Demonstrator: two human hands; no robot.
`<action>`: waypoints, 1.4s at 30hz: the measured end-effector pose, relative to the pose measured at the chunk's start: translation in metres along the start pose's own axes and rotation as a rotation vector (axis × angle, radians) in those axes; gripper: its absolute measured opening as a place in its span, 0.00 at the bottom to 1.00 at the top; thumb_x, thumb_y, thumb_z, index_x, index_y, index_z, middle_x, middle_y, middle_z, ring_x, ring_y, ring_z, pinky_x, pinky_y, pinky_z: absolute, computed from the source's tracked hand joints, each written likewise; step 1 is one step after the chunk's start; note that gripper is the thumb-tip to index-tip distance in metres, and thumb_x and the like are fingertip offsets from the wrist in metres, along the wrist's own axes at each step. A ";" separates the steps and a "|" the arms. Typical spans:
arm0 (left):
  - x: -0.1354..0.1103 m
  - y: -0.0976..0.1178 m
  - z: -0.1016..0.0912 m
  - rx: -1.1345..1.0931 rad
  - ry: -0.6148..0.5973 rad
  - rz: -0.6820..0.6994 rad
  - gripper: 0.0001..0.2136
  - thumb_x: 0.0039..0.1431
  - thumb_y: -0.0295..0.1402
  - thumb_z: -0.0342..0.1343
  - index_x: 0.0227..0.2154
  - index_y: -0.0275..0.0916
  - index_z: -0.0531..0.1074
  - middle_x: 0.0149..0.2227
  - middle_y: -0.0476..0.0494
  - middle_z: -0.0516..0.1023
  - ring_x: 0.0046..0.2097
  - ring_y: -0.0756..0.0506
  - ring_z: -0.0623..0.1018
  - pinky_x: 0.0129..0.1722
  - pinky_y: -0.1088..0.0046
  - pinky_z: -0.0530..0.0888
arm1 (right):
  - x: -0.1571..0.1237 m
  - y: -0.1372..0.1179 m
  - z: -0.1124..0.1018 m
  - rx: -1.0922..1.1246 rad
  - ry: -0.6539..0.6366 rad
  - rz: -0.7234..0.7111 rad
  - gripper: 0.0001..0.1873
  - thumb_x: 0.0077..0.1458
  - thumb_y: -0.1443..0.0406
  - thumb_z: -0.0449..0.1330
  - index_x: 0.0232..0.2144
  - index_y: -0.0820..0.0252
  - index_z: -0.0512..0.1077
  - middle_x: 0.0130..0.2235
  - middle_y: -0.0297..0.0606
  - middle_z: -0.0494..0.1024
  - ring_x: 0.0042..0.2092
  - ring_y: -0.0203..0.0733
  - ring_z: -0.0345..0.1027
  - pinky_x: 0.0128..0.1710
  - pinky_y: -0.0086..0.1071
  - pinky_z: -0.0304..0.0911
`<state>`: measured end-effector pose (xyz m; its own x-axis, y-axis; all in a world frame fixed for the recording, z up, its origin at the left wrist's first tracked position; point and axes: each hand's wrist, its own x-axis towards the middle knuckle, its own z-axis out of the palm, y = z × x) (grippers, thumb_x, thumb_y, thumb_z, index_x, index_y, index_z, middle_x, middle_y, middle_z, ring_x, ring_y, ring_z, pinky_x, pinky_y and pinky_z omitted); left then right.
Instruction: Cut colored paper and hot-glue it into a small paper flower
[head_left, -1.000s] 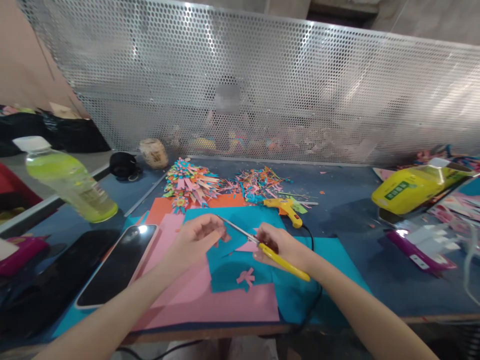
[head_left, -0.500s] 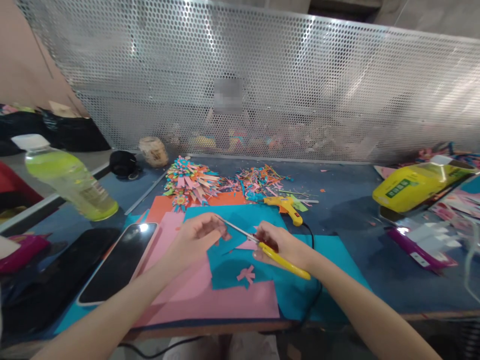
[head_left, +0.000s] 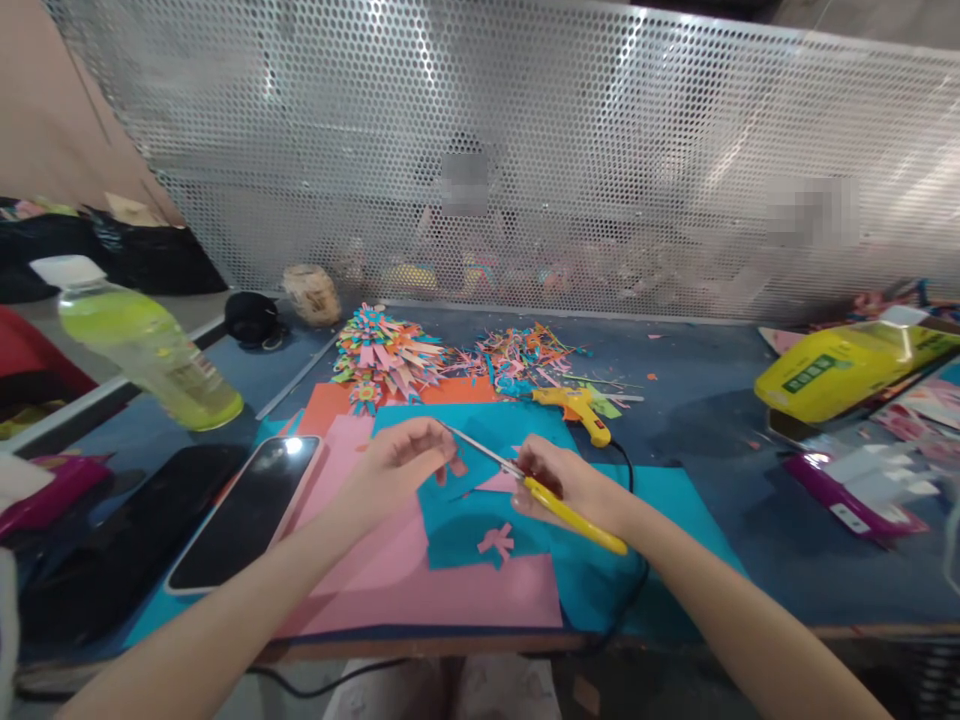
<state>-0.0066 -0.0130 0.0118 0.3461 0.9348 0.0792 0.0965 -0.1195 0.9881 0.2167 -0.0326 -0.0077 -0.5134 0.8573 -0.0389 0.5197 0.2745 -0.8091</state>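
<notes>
My right hand (head_left: 566, 480) is closed around yellow-handled scissors (head_left: 574, 515), their long thin metal end pointing up and left. The tip of the metal reaches my left hand (head_left: 412, 455), whose fingers are curled in a pinch. Small pinkish bits show under those fingertips and look like a piece of pink paper (head_left: 456, 466), mostly hidden. Below and between the hands lies a blue paper sheet (head_left: 457, 540), with a small fringed pink paper cutout (head_left: 496, 541) on it. Pink paper (head_left: 420, 600) spreads underneath.
A yellow glue gun (head_left: 577, 408) with a black cord lies beyond my right hand. Behind are a pile of fringed paper flowers (head_left: 386, 355) and paper scraps (head_left: 525, 350). A phone (head_left: 247, 510) and a bottle (head_left: 150, 350) stand left; a yellow pack (head_left: 832, 370) is right. Perforated metal (head_left: 525, 120) borders the back.
The view has shifted slightly, so everything sits a little further right and higher. Both hands keep nearly the same pose, with the scissors still held in the right.
</notes>
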 end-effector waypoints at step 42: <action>-0.002 -0.001 0.004 -0.064 -0.027 -0.024 0.04 0.48 0.31 0.54 0.23 0.36 0.67 0.21 0.50 0.75 0.23 0.52 0.73 0.24 0.77 0.69 | 0.001 0.001 0.001 -0.014 0.022 0.000 0.19 0.48 0.51 0.56 0.32 0.58 0.59 0.27 0.31 0.65 0.26 0.32 0.57 0.23 0.26 0.51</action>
<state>-0.0040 -0.0163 0.0101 0.3697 0.9277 0.0527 0.0457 -0.0748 0.9962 0.2160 -0.0324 -0.0090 -0.4980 0.8668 -0.0260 0.5295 0.2803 -0.8007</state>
